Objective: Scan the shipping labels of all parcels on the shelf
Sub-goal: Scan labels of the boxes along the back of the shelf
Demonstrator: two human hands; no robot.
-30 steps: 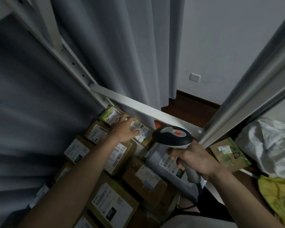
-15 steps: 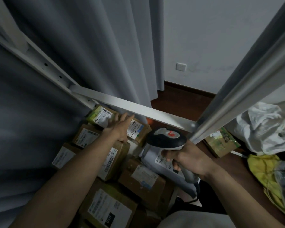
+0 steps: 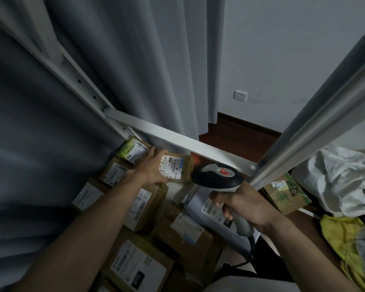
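Several brown cardboard parcels with white shipping labels lie packed on the shelf below me. My left hand [image 3: 149, 168] holds the left edge of a small brown parcel [image 3: 178, 168] near the back rail, its label facing up. My right hand [image 3: 243, 202] grips the handle of a black and grey barcode scanner [image 3: 216, 174], whose head points towards that parcel. A green-labelled parcel [image 3: 133, 150] sits in the back corner. Under the scanner lies a grey mailer bag [image 3: 209, 209] with a label.
White metal shelf posts [image 3: 316, 114] and a back rail [image 3: 177, 138] frame the shelf. Grey curtains [image 3: 135, 60] hang behind. To the right lie a green-printed box [image 3: 287, 192], a white plastic bag [image 3: 341, 175] and yellow cloth [image 3: 341, 232]. The scanner cable [image 3: 251, 249] hangs down.
My left hand has slid off the top of the small parcel to its left edge, baring more of the label. The scanner has come a little closer to it. The view shifted slightly.
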